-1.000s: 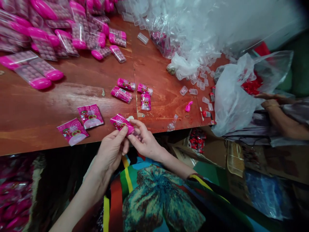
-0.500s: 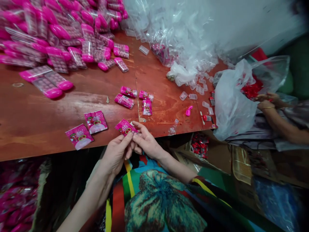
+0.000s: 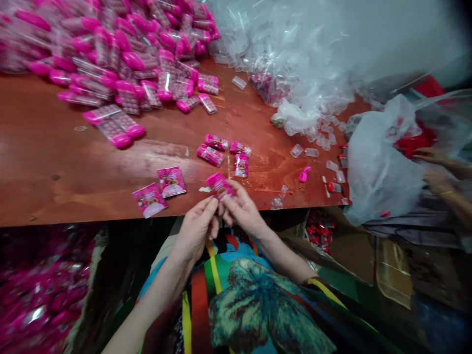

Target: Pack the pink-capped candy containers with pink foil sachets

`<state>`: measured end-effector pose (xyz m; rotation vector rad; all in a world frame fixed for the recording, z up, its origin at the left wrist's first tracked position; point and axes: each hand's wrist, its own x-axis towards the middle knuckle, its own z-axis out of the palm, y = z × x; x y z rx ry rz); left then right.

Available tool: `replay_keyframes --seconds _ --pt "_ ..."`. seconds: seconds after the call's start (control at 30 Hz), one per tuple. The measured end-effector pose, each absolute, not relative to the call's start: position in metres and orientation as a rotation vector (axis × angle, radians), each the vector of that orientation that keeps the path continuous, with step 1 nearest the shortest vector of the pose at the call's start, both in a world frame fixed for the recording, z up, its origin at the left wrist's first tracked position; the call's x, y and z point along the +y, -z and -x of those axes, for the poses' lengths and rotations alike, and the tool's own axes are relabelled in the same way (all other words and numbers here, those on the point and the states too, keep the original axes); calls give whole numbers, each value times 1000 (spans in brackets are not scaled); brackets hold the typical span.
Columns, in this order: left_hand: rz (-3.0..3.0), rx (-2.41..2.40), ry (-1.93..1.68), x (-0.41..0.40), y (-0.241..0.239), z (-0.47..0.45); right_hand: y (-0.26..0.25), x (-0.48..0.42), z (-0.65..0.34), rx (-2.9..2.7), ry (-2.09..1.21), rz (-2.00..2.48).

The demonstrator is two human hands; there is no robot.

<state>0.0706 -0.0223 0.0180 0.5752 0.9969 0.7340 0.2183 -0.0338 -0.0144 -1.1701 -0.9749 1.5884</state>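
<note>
My left hand [image 3: 196,230] and my right hand [image 3: 245,212] meet at the near edge of the red-brown table [image 3: 73,167]. Together they pinch a small pink candy case [image 3: 219,186] with a pink label around it. Two loose pink labels [image 3: 161,190] lie flat on the table just left of my hands. Three labelled pink cases [image 3: 224,151] lie a little beyond my fingers.
A big heap of pink-capped clear cases [image 3: 121,54] fills the far left. Clear plastic bags and small clear containers [image 3: 313,132] spread at the far right. Another person's hands [image 3: 438,169] work in a white bag [image 3: 379,167] at the right. Boxes stand under the table.
The view has shifted, so everything sits further right and lower. My hands still hold the pink case, now turned more upright between the fingertips.
</note>
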Motion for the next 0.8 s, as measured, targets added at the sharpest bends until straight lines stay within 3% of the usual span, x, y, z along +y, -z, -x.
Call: replay_keyframes --seconds 0.17,0.27,0.47,0.7,0.8 --pt "-653 1338 -903 -40 -11 -36 8 -24 -217 -1166 -1052 1408" --pt "-501 1591 -1097 -45 6 -4 10 -27 -198 -1539 -902 1396" --pt "-371 1565 -1156 -37 25 25 13 -27 -154 -1881 -1033 1209" --pt "-441 1294 -1100 -49 -8 10 8 -15 -132 -1413 -1534 1218" --pt "-489 1264 -1052 -43 -12 1 8 -6 -130 -1201 -1547 1175"
